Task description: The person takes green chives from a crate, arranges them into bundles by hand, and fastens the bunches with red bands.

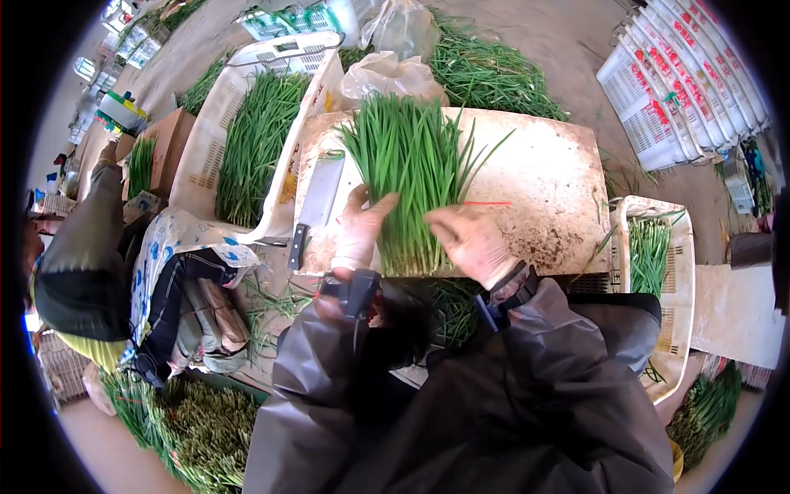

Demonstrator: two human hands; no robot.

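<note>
A thick bundle of green garlic chives [411, 165] lies on a pale, stained board [551, 181], leaf tips pointing away from me and cut ends near the front edge. My left hand [362, 226] rests against its left side, thumb spread over the stems and apart from the fingers. At the right side, my right hand [473, 243] has its fingers curled together against the stems; whatever they pinch is hidden. A thin red strip [490, 203] sticks out just beyond that hand. To the left on the board is a cleaver [323, 189] with a black handle.
A white crate [197, 165] of chives stands left of the board, another crate [679, 288] on the right. Loose chives [494, 70] are heaped behind, near a plastic bag [391, 78]. Stacked white crates [675, 90] stand far right. Another person [86, 255] is at left.
</note>
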